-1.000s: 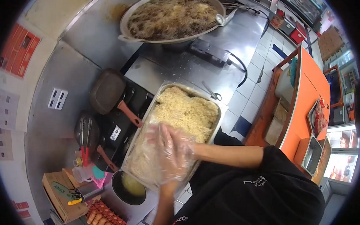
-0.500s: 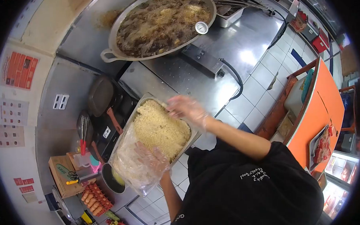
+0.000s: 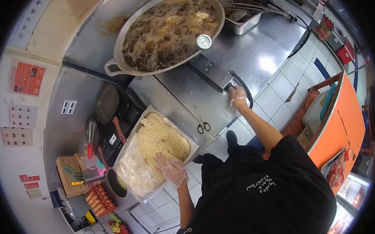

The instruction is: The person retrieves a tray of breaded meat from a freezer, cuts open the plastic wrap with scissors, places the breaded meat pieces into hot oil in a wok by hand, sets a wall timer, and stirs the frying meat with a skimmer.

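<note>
My left hand [image 3: 171, 170], in a clear plastic glove, lies with fingers stretched out at the near side of a metal tray [image 3: 191, 140]. Its fingertips rest on pale breadcrumbs [image 3: 161, 134] filling the tray. Beside them, a clear plastic bag [image 3: 133, 170] covers the tray's left part. My right hand [image 3: 237, 97], gloved too, has its fingers closed around the knob at the end of the fryer's control box [image 3: 210, 73]; the fingers mostly hide the knob. A black cable [image 3: 247, 90] curves past this hand.
Bubbling oil fills a large pan [image 3: 119, 63] with a dial thermometer [image 3: 204, 41] at its rim. Scissors [image 3: 203, 125] lie on the steel counter. Frying pans [image 3: 107, 104], an egg tray [image 3: 100, 202] and a cardboard box [image 3: 68, 172] stand left. An orange table [image 3: 344, 124] is at right.
My right hand has moved from over the breadcrumbs rightward to the control box knob. My left hand has shifted slightly off the plastic bag. The scissors have come into sight.
</note>
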Demonstrator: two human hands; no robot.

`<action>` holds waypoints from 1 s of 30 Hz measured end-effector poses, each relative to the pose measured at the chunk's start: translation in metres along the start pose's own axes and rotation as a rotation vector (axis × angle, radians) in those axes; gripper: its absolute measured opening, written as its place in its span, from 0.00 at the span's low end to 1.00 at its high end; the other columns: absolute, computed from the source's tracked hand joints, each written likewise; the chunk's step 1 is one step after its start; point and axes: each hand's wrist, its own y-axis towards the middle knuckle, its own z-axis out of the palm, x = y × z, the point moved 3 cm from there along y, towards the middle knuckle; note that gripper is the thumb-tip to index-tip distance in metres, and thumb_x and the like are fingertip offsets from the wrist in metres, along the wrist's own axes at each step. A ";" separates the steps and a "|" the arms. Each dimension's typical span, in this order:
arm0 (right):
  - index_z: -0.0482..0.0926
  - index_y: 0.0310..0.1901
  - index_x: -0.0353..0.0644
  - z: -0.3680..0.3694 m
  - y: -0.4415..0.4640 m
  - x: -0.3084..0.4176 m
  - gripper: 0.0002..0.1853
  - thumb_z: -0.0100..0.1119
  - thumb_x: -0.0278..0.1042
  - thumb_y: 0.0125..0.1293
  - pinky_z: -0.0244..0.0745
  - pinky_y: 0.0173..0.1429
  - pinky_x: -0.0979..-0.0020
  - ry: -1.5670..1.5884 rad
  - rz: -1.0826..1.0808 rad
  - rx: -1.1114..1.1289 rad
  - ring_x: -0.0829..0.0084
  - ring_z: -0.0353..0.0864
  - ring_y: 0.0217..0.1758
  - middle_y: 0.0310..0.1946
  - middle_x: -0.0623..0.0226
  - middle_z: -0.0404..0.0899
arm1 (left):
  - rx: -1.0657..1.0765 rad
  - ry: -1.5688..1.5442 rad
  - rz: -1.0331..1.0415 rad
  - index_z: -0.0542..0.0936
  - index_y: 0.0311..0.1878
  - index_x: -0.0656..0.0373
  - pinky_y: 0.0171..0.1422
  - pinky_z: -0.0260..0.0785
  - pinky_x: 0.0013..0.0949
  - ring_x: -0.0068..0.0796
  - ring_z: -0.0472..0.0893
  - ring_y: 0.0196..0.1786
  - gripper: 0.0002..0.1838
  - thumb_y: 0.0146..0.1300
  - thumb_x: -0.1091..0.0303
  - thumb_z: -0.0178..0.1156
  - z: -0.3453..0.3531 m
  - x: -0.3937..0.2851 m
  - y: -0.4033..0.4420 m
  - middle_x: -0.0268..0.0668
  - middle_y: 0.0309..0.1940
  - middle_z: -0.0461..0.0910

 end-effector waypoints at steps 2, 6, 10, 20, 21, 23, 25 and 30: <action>0.85 0.43 0.34 -0.005 -0.005 0.005 0.18 0.59 0.43 0.77 0.79 0.45 0.57 -0.015 0.007 0.014 0.61 0.88 0.36 0.32 0.55 0.87 | -0.011 0.016 -0.012 0.59 0.84 0.63 0.90 0.32 0.63 0.58 0.49 0.89 0.38 0.79 0.51 0.50 0.002 0.001 -0.002 0.53 0.84 0.59; 0.85 0.36 0.35 -0.003 0.004 0.006 0.18 0.57 0.43 0.76 0.77 0.36 0.61 0.060 0.123 0.029 0.66 0.84 0.28 0.26 0.60 0.84 | -0.038 0.031 -0.014 0.60 0.84 0.63 0.90 0.32 0.63 0.57 0.50 0.89 0.38 0.78 0.51 0.50 -0.001 -0.005 -0.002 0.52 0.84 0.60; 0.78 0.37 0.43 0.003 0.014 -0.004 0.12 0.56 0.40 0.78 0.70 0.22 0.66 0.389 0.347 0.154 0.73 0.73 0.20 0.24 0.69 0.76 | 0.012 0.062 0.004 0.58 0.84 0.64 0.90 0.31 0.60 0.56 0.50 0.89 0.37 0.81 0.52 0.48 -0.003 -0.005 -0.001 0.53 0.84 0.60; 0.81 0.52 0.39 -0.067 -0.005 0.049 0.20 0.60 0.51 0.78 0.74 0.24 0.63 0.046 0.285 0.198 0.69 0.79 0.23 0.30 0.63 0.83 | -0.048 0.074 0.033 0.58 0.85 0.65 0.90 0.32 0.60 0.60 0.52 0.87 0.37 0.83 0.49 0.44 0.012 0.017 -0.008 0.57 0.83 0.60; 0.81 0.59 0.39 -0.092 -0.001 0.064 0.22 0.60 0.51 0.78 0.76 0.26 0.65 0.003 0.188 0.183 0.71 0.81 0.25 0.36 0.59 0.86 | -0.092 0.136 0.037 0.58 0.85 0.65 0.91 0.32 0.57 0.59 0.53 0.87 0.37 0.83 0.50 0.44 0.019 0.024 -0.007 0.57 0.83 0.60; 0.82 0.58 0.36 -0.137 0.065 0.058 0.24 0.61 0.50 0.76 0.80 0.50 0.56 -0.181 -0.149 0.037 0.53 0.86 0.44 0.42 0.48 0.88 | -0.156 0.166 -0.037 0.58 0.85 0.64 0.90 0.37 0.55 0.56 0.57 0.86 0.36 0.84 0.50 0.44 0.025 0.028 -0.001 0.55 0.83 0.61; 0.82 0.57 0.36 -0.195 0.116 0.100 0.23 0.62 0.50 0.74 0.79 0.64 0.50 -0.415 -0.470 -0.140 0.41 0.87 0.55 0.46 0.42 0.88 | -0.221 0.197 -0.123 0.59 0.85 0.63 0.90 0.43 0.53 0.53 0.60 0.85 0.36 0.84 0.50 0.45 0.026 0.027 0.003 0.54 0.83 0.62; 0.86 0.47 0.48 -0.288 0.301 0.213 0.09 0.60 0.32 0.68 0.82 0.53 0.51 -1.048 -0.771 -0.399 0.51 0.86 0.53 0.46 0.51 0.86 | -0.387 -0.103 -0.418 0.59 0.85 0.59 0.87 0.55 0.51 0.56 0.63 0.83 0.33 0.87 0.50 0.43 0.034 0.018 0.008 0.53 0.83 0.62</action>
